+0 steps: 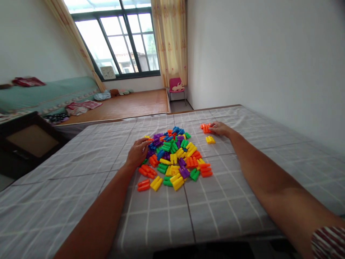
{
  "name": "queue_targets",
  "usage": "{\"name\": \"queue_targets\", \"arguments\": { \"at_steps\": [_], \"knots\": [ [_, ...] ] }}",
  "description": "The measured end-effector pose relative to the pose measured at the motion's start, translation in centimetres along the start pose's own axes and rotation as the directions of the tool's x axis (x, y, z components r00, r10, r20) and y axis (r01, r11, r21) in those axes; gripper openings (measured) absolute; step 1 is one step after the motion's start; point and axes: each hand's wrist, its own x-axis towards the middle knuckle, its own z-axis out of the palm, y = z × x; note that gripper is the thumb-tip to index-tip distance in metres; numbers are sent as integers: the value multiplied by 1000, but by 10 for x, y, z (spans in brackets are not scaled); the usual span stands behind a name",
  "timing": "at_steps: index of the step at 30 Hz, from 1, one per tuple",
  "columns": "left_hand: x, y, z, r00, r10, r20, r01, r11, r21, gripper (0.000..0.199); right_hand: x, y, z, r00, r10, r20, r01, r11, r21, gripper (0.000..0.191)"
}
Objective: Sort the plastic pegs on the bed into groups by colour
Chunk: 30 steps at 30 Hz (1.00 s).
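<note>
A pile of plastic building blocks (172,154) in orange, yellow, green, blue and purple lies on the checked cloth. Each looks like short tubes joined side by side. At the pile's left edge rests my left hand (138,151), fingers stretched over the blocks, fingertips by an orange piece; whether it grips that piece is unclear. To the right of the pile, my right hand (220,128) pinches an orange block (207,128) at the cloth, with more orange beside its fingers. A separate yellow block (210,139) lies just nearer to me.
The grey checked tablecloth (81,183) covers the wide table. Beyond it are a low wooden bed platform (134,102) with cloths, a pink chair (176,85) and a window. A dark cabinet (29,144) stands left; a white wall (269,54) runs along the right.
</note>
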Motion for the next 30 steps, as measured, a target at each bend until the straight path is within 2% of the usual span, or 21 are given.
{"name": "queue_targets", "arguments": {
  "at_steps": [5,10,13,17,21,23,30],
  "knots": [
    [0,0,-1,1000,-17,-11,17,1000,14,32,8,5,-5,987,-95,-133,72,982,-172,43],
    [0,0,-3,1000,-25,-11,26,1000,15,33,6,12,-3,982,-183,-43,174,971,-167,37],
    [1,0,-5,999,-49,-20,49,999,16,33,4,7,1,978,-205,-44,192,960,-204,28],
    [1,-2,-5,997,-68,-36,69,998,13,33,4,8,-7,981,-183,-69,169,970,-172,25],
    [0,-3,-4,997,-71,-39,72,997,14,33,5,22,-21,969,-34,-245,30,999,-20,29],
    [0,-2,-3,997,-69,-29,69,998,11,33,5,28,-20,958,6,-286,-14,999,-29,31],
    [-1,-1,-3,997,-79,-27,79,997,3,32,13,20,2,968,-104,-229,72,987,-146,39]
  ]
}}
